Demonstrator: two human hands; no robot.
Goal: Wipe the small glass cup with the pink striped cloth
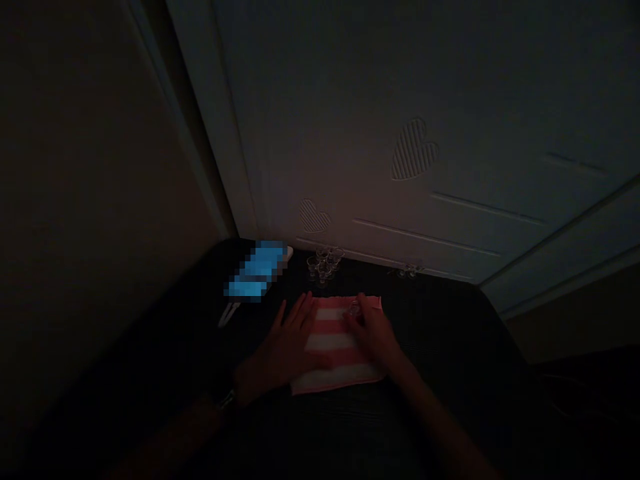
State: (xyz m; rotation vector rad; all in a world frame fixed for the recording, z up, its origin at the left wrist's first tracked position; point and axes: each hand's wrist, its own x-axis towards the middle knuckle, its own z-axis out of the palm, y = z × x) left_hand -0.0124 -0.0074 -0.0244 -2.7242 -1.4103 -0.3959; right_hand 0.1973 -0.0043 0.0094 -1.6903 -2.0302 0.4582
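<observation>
A pink and white striped cloth [333,341] lies flat on the dark table. My left hand [295,340] rests with spread fingers over the cloth's left edge. Near the cloth's top right, my right hand [371,327] is closed round a small clear glass [355,307], its fingers partly covering it. Just beyond the cloth stands a cluster of several small stemmed glasses [324,265]. A few more small clear glasses [410,271] sit farther right by the panel; the dim light blurs their shape.
A phone-like device with a blurred, glowing blue screen [257,270] lies at the back left, a pale cable [229,313] at its near end. A white panel with embossed hearts [414,150] rises behind the dark table [350,433]. A wall [90,200] closes off the left.
</observation>
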